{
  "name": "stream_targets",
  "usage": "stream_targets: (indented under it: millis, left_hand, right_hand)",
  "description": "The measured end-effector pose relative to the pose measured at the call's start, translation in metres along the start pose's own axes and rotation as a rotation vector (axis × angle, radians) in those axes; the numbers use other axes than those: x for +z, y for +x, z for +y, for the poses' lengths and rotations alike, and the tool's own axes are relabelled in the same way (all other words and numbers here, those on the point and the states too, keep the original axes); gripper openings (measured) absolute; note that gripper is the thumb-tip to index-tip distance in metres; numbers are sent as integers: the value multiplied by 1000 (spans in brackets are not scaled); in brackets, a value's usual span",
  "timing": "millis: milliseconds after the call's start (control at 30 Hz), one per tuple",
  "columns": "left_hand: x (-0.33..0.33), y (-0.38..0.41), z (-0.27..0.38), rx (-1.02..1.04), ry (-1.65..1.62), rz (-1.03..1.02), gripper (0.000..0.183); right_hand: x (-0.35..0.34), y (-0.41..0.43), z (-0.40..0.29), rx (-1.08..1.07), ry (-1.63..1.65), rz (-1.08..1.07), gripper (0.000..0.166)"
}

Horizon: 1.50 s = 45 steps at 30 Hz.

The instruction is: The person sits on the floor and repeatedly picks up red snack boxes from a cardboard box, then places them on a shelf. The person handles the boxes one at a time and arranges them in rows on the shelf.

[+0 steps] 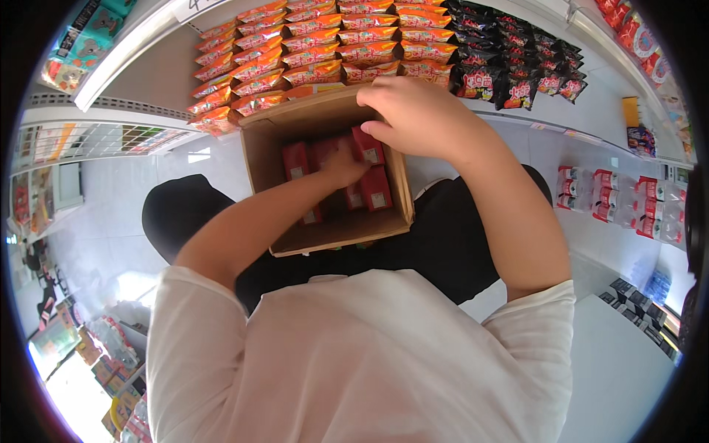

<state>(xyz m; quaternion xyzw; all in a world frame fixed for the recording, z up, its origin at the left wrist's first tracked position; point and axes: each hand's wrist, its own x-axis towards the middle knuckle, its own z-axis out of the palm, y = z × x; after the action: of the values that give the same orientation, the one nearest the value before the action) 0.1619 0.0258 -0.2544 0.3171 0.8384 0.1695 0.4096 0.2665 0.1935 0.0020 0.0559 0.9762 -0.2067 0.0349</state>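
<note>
An opened cardboard carton (332,243) stands between my knees, with several small red boxes (379,191) inside it. My left hand (346,166) reaches down among these boxes and touches them. It is slightly blurred, and its fingertips are partly hidden, so whether it grips one cannot be told. At the carton's far right corner, my right hand (412,116) holds the rim, thumb and fingers pointing left. Each red box in sight bears a small pale label on its end.
Just beyond the carton, a low shelf holds rows of orange snack bags (368,52) and black snack bags (479,83). Shrink-wrapped bottle packs (612,194) stand on the floor at the right. A wire rack (105,138) is at the left. My knee (185,213) flanks the carton.
</note>
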Motion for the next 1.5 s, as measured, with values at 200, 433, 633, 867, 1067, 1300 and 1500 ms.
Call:
stream_targets:
  millis: [200,433,633,867,1067,1300,1500]
  left_hand:
    - [102,59,-50,53,-544,140,83]
    - [49,24,-43,-327,-929,-320,64]
    - [18,8,-55,-175,-922,-417,71]
    - [5,-3,-58,-266,-1049,-384,70]
    - [31,-4,-13,-194,-708,-256,71]
    - [21,-5,-22,-185,-815,-285,59]
    - [20,1,-48,-179,-829,-274,55]
  right_hand:
    - [-11,-3,-5,136,-5,-186,33]
    - [-22,-13,-6,216,-20,-300,35]
    - [-23,-13,-6,204,-26,-263,36]
    - [-14,-13,-4,179,-26,-246,36]
    - [-14,-10,-8,191,-21,-297,37]
    - [-7,-12,-4,166,-28,-256,36]
    - [-10,-12,-5,177,-7,-280,35]
